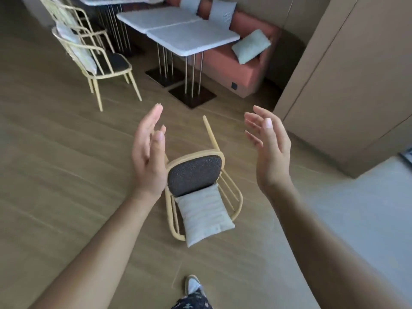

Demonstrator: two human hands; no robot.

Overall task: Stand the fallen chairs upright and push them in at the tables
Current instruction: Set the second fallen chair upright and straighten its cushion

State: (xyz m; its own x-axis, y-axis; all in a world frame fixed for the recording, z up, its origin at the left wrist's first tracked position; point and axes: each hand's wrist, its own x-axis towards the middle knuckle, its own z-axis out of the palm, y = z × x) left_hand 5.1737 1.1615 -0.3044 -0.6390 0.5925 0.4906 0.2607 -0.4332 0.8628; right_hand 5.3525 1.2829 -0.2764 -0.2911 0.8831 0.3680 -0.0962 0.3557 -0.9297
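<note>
A pale yellow wooden chair [196,175] lies fallen on its back on the wooden floor in front of me, its dark grey seat facing me and one leg pointing away. A light grey cushion [204,217] rests against its backrest. My left hand [149,152] hovers open above the chair's left side, palm turned inward. My right hand [268,150] is open above and to the right of the chair, palm facing left. Neither hand touches the chair. Beyond it stands a grey-topped table [191,36] on thin metal legs.
Two upright yellow chairs [98,61] stand at the left of the tables. A salmon sofa bench [240,65] with cushions runs behind the tables. A beige wall panel [347,85] stands at the right, a grey floor area at lower right. My foot [192,285] is near the bottom.
</note>
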